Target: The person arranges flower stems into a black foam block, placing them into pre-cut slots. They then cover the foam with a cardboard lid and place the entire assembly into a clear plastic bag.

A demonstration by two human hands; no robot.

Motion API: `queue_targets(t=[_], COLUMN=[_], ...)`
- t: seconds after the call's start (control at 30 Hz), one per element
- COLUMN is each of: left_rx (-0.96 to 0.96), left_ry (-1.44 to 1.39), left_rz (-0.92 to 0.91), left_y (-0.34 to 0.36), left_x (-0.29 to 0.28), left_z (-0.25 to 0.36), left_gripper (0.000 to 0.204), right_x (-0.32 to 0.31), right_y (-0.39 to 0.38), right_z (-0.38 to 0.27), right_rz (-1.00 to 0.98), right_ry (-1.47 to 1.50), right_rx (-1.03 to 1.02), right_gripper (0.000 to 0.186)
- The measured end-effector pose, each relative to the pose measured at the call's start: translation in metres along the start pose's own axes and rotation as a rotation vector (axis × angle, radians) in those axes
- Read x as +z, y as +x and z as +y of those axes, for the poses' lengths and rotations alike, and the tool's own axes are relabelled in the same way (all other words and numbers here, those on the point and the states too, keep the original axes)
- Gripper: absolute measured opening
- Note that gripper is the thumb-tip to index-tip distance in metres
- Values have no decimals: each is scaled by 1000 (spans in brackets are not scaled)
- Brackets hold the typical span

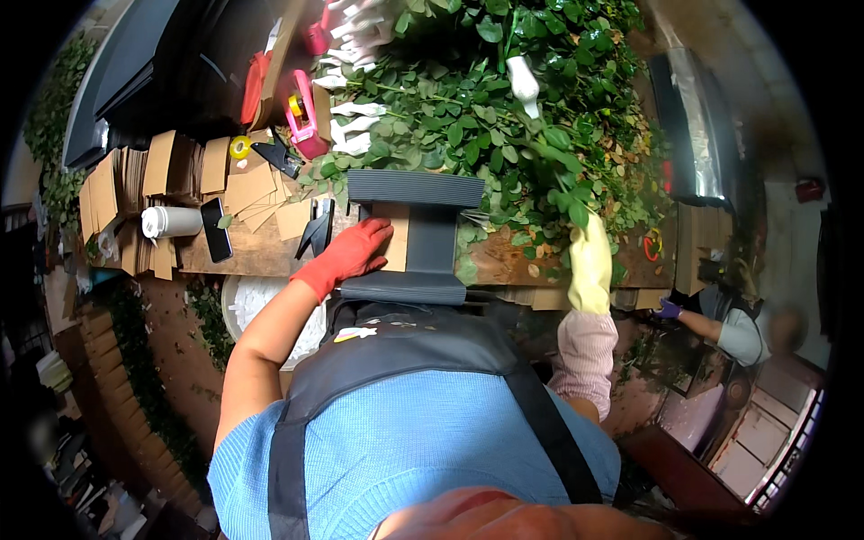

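My left hand (364,245), in a red glove, lies with fingers stretched out on a tan cardboard piece (394,241). That piece rests on a dark corrugated sheet (432,243) whose near and far edges are folded up, just in front of my apron. To the right, my right hand (589,256), in a long yellow glove, is closed on a leafy flower stem (560,162). Leaves partly hide its fingers. The stem slants up and left over the greenery, and a white-sleeved flower head (523,81) is at its far end.
A heap of leafy stems (486,117) covers the far table. On the left are cardboard stacks (171,166), a white cup (171,221), a phone (216,229), a black stapler-like tool (315,229) and a pink tape dispenser (306,117). Another person's purple-gloved hand (668,309) shows at right.
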State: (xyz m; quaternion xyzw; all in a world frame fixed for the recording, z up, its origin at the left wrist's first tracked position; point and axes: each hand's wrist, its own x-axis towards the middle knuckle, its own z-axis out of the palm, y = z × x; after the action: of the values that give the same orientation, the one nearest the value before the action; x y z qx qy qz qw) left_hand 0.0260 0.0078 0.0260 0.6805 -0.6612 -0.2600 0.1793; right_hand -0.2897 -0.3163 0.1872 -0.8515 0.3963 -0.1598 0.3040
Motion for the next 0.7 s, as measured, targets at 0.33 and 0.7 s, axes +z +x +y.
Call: queue_targets(t=[0.33,0.7], left_rx=[-25,25], left_ry=[-1718,-952], left_rz=[449,485], left_y=[-7,-13], left_x=[-130,-127], left_z=[157,180], left_gripper=[84,44], right_x=[3,12], right_y=[-53,-63], right_z=[-77,-33], right_rz=[-327,-468], right_ry=[400,6], right_rx=[17,-149], right_gripper=[41,45])
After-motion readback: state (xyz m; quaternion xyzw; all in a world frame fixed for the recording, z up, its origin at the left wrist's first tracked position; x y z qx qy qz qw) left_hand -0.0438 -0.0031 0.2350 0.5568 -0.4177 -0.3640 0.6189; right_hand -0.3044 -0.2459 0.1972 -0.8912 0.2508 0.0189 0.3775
